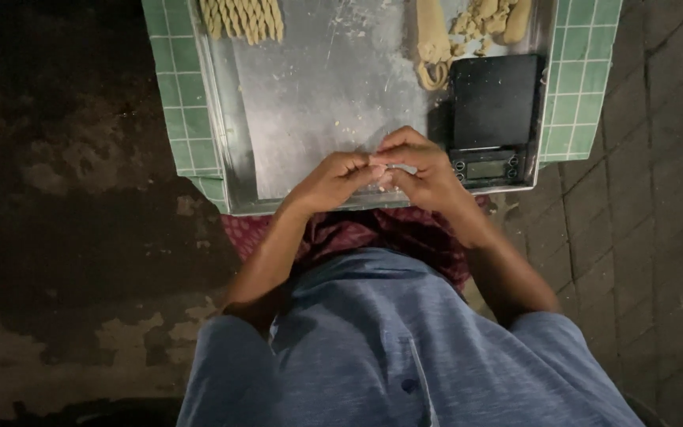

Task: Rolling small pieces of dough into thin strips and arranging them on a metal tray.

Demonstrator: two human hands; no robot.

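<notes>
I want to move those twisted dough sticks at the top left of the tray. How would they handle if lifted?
The twisted dough sticks look like raw dough, matching the soft lumps near the scale, so they probably sag or stretch if lifted by one end. They seem light. On the floured metal tray they would likely slide rather than stick.

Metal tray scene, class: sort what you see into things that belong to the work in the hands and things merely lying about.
In use:
- left hand and right hand, pinching a small pale dough piece
- floured metal tray

Lying about:
- twisted pale dough sticks
- raw beige dough lumps
- black digital scale
- green tiled table
</notes>
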